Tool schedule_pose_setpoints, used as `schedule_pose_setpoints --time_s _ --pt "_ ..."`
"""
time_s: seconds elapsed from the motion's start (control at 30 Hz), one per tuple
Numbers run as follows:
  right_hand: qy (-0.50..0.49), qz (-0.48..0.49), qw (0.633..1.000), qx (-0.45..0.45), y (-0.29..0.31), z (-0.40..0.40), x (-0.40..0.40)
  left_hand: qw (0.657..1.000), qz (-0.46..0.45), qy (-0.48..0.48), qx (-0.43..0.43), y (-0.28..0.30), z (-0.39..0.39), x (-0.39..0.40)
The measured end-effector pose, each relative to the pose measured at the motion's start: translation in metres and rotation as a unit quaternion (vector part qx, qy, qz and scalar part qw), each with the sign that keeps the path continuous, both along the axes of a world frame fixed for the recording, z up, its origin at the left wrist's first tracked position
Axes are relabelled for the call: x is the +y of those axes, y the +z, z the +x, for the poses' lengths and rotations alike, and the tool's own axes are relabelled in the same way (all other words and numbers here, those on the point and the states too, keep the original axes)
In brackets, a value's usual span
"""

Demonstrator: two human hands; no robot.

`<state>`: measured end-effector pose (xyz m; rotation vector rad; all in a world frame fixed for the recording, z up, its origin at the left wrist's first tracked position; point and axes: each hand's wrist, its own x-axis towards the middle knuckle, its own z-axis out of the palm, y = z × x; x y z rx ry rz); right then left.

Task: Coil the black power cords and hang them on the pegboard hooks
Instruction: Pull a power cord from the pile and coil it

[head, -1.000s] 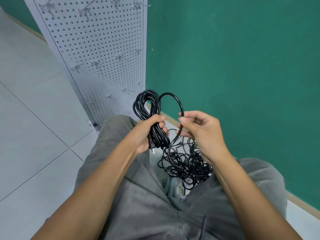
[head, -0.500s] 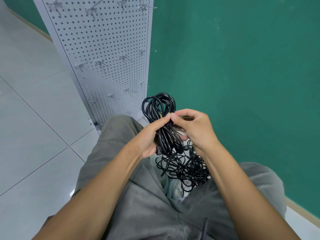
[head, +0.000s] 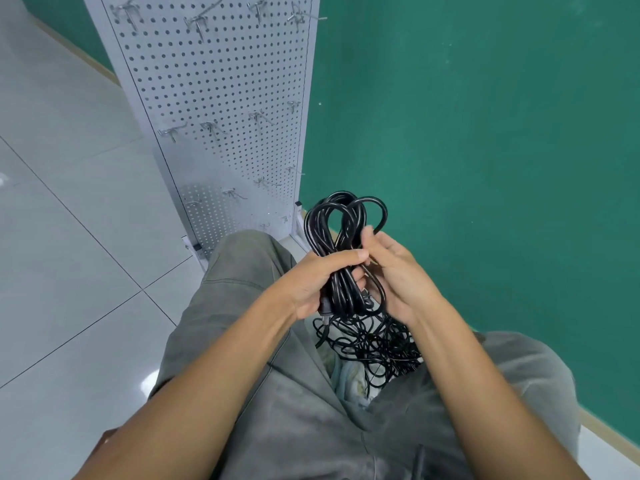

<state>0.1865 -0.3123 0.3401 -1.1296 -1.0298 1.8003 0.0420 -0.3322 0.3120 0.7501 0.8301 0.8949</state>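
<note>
My left hand grips a coiled bundle of black power cord round its middle, and the loops stand up above my fist. My right hand sits against the right side of the coil and holds the newest loop to the bundle; its fingertips are blurred. Below my hands, the uncoiled part of the cord lies in a tangled pile on the floor between my legs. The white pegboard stands up and to the left, with bare metal hooks in several rows.
A green wall runs along the right, close behind the coil. Pale floor tiles spread to the left of the pegboard. My knees in grey trousers flank the pile, and a light shoe shows beneath it.
My right hand has brought the wide loop in from the right and laid it on the bundle in my left hand. The coil is thicker and the view has tilted slightly.
</note>
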Motion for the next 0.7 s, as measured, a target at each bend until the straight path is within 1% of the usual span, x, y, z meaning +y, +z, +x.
schedule_pose_setpoints --time_s 0.1,0.17,0.23,0.3,0.37,0.43,0.5,0.6,0.63,0.7 --pt "0.023 0.025 0.999 -0.006 -0.005 0.007 -0.005 1.0 -0.019 -0.003 -0.004 -0.001 -0.005 0.004" --pt "0.03 0.042 0.998 -0.034 -0.009 0.01 -0.007 1.0 -0.018 -0.005 -0.005 -0.005 -0.008 0.008" --pt "0.046 0.064 0.993 -0.087 -0.012 0.012 -0.01 1.0 -0.019 0.009 -0.011 -0.004 -0.009 0.009" --pt "0.094 0.093 0.979 -0.154 -0.017 0.013 -0.014 0.999 -0.016 0.035 -0.02 -0.003 -0.008 0.01" --pt "0.151 0.105 0.961 -0.208 -0.018 0.01 -0.019 0.994 -0.026 0.081 -0.062 0.004 -0.009 0.009" --pt "0.163 0.104 0.952 -0.236 -0.021 0.01 -0.023 0.983 -0.047 0.139 -0.111 0.007 -0.011 0.011" --pt "0.159 0.092 0.956 -0.228 -0.031 0.013 -0.023 0.968 -0.068 0.205 -0.128 0.009 -0.015 0.013" --pt "0.163 0.087 0.955 -0.232 -0.042 0.024 -0.025 0.93 -0.1 0.306 -0.176 0.008 -0.02 0.019" --pt "0.172 0.095 0.951 -0.238 -0.044 0.029 -0.027 0.918 -0.114 0.329 -0.188 0.007 -0.023 0.022" --pt "0.192 0.11 0.939 -0.263 -0.047 0.035 -0.031 0.904 -0.139 0.36 -0.184 0.001 -0.029 0.026"
